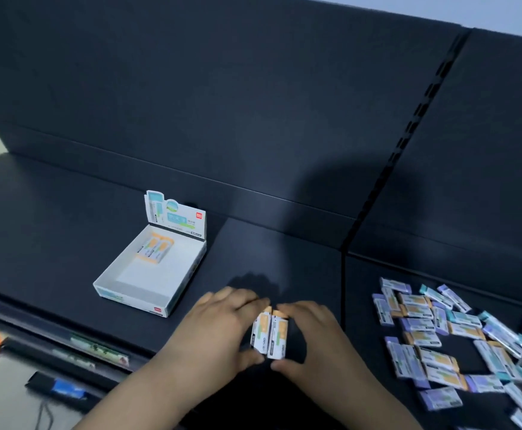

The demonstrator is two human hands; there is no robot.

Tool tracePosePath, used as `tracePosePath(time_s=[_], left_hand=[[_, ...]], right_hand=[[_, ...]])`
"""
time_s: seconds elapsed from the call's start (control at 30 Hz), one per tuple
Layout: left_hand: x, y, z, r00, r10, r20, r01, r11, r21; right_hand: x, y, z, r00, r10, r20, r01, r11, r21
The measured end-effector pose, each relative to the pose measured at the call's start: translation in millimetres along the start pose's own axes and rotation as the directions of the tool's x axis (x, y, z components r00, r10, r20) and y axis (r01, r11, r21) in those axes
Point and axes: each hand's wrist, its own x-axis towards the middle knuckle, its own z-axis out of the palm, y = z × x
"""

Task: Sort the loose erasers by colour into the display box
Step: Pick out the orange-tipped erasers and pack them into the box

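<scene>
Grip: the left hand and right hand close in from either side on two orange erasers. The erasers lie side by side and touch. On each hand, curled fingers cover the far ends and a thumb presses the near ends.
Box: the display box sits open on the dark shelf, up and to the left of the grip and well apart from it. Its lid flap stands upright.
Done: a boxed pair of orange erasers lies at the far left corner inside. The rest of the white floor shows bare.
Left: a loose pile of mixed purple, teal and orange erasers spreads to the right of the grip.
Progress: early, by my judgement. Only orange has been started, and most erasers are still unsorted.
</scene>
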Motion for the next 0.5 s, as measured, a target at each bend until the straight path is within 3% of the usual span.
tracePosePath(time_s=[0.33, 0.5], left_hand=[[-9, -85, -29, 1.000, -0.005, -0.030, 0.004, 0.999, -0.045], [-3, -154, -56, 0.998, 0.012, 0.060, -0.010, 1.000, -0.028]], right_hand=[[56, -52, 39, 0.999, -0.004, -0.049, 0.002, 0.999, -0.038], [97, -93, 66, 0.994, 0.042, -0.104, -0.049, 0.997, -0.064]])
